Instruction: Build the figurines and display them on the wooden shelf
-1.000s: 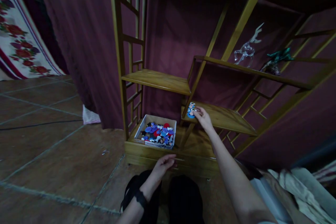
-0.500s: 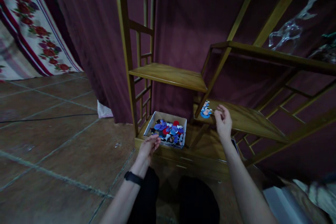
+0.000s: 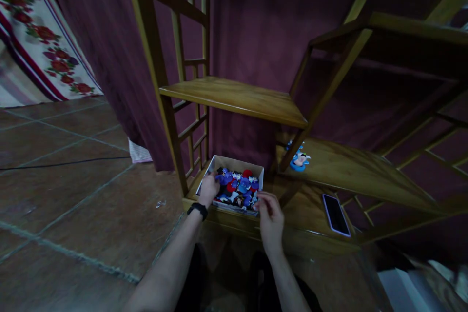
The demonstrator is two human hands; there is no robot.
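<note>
A shallow white cardboard box [image 3: 260, 180] stands on the low shelf, filled with small figurines [image 3: 239, 186] on blue, purple and red round bases. My left hand [image 3: 209, 189] dips into its left side, with fingers bunched against the pile; what they grip is hidden. By the box's front right corner is my right hand [image 3: 271, 219], fingers loosely curved and apart, with no figurine visible in it. Two small figurines with blue bases [image 3: 299, 162] stand on the raised shelf at the right, the rear one partly behind a wooden post.
A phone [image 3: 335, 214] lies on the lower board at the right. The wooden rack has a middle shelf [image 3: 234, 100] above the box and slanting posts. A purple curtain [image 3: 106, 58] hangs at the left, and a dark cable [image 3: 66, 162] crosses the tiled floor.
My right hand has left the figurines on the raised shelf and come down left to the box. My left hand has moved up into the box. The view has shifted, uncovering the phone.
</note>
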